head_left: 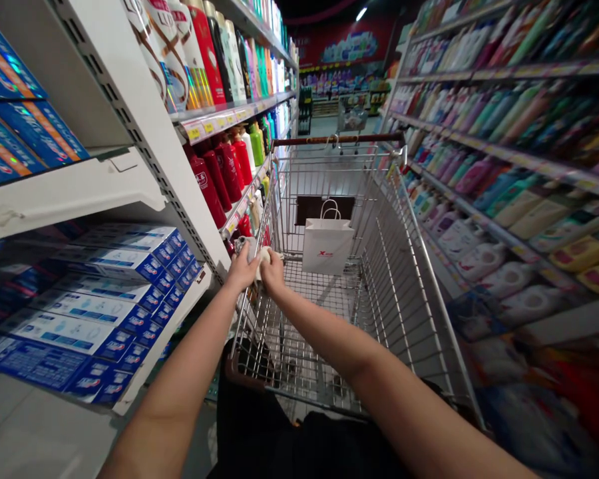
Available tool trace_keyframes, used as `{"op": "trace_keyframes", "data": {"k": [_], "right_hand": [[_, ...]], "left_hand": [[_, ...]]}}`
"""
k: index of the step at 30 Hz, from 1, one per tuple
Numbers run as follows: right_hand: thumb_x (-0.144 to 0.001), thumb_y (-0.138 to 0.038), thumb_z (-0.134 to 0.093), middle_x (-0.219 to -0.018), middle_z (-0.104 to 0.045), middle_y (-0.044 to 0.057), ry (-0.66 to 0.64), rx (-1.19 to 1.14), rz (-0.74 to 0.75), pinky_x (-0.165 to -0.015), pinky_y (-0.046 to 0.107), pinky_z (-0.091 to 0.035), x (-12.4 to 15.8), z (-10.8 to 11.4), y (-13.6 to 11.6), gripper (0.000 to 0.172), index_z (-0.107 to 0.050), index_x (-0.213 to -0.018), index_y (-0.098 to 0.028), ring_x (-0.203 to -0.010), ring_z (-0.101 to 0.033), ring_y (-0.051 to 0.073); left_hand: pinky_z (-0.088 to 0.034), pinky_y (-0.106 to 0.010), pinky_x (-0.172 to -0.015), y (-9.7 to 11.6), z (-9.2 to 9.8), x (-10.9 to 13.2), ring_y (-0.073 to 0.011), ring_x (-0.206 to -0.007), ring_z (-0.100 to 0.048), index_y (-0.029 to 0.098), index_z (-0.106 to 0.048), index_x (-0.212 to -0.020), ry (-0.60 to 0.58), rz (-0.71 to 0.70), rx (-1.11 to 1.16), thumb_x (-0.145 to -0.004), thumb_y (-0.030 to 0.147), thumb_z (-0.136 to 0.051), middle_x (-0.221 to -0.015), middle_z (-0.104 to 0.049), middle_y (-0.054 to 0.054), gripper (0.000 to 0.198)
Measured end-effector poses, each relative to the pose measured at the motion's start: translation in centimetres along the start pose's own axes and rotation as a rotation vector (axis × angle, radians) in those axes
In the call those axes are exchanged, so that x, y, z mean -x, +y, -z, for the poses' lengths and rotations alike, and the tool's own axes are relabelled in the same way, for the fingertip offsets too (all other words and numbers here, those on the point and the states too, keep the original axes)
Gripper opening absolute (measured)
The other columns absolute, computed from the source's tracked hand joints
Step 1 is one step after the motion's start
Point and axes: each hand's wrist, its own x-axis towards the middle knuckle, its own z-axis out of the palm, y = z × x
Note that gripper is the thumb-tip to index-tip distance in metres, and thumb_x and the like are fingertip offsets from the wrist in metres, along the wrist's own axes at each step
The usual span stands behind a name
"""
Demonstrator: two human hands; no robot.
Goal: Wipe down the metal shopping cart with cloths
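Note:
Both arms stretch forward to the left side of a wire shopping cart [422, 256]. My left hand [242, 271] is closed round a crumpled grey cloth [245, 247] at the cart's left edge. Right beside it, my right hand [273, 271] pinches a whitish, cloth-like piece [265, 254]. Whether the grey and whitish pieces are joined is too small to tell. A white paper bag [328, 246] with a red logo and twisted handles stands inside the cart, toward its far end.
Toothpaste-style boxes [144, 293] fill the low shelf on my left, past a white shelf upright [144, 143]. Red pump bottles [227, 169] line the shelf beside the cart. On the right runs a blurred shelf of bottles [509, 179]. Another cart [353, 114] stands farther down the aisle.

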Motion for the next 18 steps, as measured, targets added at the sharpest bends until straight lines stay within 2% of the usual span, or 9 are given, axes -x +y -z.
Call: {"op": "trace_keyframes", "data": {"k": [3,6,9,13,15,18], "right_hand": [[-0.087,-0.020,-0.053,-0.148,-0.061,0.015,0.057,0.024,0.089,-0.122,0.042,-0.042,-2.4,0.1,-2.1,0.065,-0.057,-0.152,-0.016,-0.142,-0.055,0.028],[-0.089,-0.020,-0.052,-0.151,-0.058,0.016,0.031,0.028,0.176,-0.123,0.042,-0.041,-3.6,0.1,-2.4,0.065,-0.056,-0.154,-0.016,-0.144,-0.051,0.027],[-0.089,-0.018,-0.052,-0.145,-0.061,0.015,-0.011,0.065,0.125,-0.122,0.043,-0.043,-2.8,-0.2,-0.3,0.066,-0.056,-0.155,-0.020,-0.141,-0.054,0.028],[-0.089,-0.021,-0.054,-0.137,-0.064,0.015,-0.071,0.212,-0.138,-0.113,0.041,-0.051,-0.1,0.3,4.7,0.066,-0.057,-0.155,-0.023,-0.127,-0.065,0.029],[-0.087,-0.019,-0.053,-0.130,-0.069,0.014,-0.128,0.226,-0.219,-0.109,0.040,-0.053,0.6,0.8,6.7,0.065,-0.059,-0.152,-0.021,-0.120,-0.069,0.027],[-0.085,-0.017,-0.052,-0.119,-0.075,0.010,-0.190,0.162,-0.223,-0.105,0.038,-0.055,-0.2,1.1,7.3,0.066,-0.059,-0.150,-0.019,-0.113,-0.072,0.023]], "left_hand": [[-0.041,-0.050,-0.123,0.9,-1.0,-1.4,-0.0366,-0.146,-0.055,0.023,-0.041,-0.166,0.037,0.035,-0.024,-0.102,0.037,-0.053,-0.159,-0.055,-0.019,0.066],[-0.045,-0.049,-0.119,1.0,-1.6,-1.4,-0.0372,-0.140,-0.060,0.023,-0.041,-0.166,0.053,0.008,-0.074,-0.104,0.037,-0.048,-0.153,-0.058,-0.020,0.065],[-0.048,-0.048,-0.115,1.1,-1.7,-1.0,-0.0375,-0.134,-0.064,0.022,-0.040,-0.167,0.051,0.013,-0.146,-0.104,0.036,-0.047,-0.149,-0.060,-0.022,0.065],[-0.045,-0.045,-0.118,1.6,-1.5,-0.8,-0.0345,-0.138,-0.061,0.022,-0.038,-0.168,0.043,0.013,-0.153,-0.105,0.029,-0.044,-0.153,-0.058,-0.020,0.064],[-0.043,-0.044,-0.120,1.8,-1.6,-0.8,-0.0331,-0.141,-0.059,0.022,-0.038,-0.167,0.051,0.007,-0.136,-0.105,0.028,-0.045,-0.156,-0.057,-0.019,0.063],[-0.042,-0.043,-0.121,1.8,-1.8,-0.9,-0.0319,-0.141,-0.059,0.022,-0.041,-0.166,0.066,0.012,-0.120,-0.104,0.027,-0.047,-0.157,-0.057,-0.018,0.063]]}}
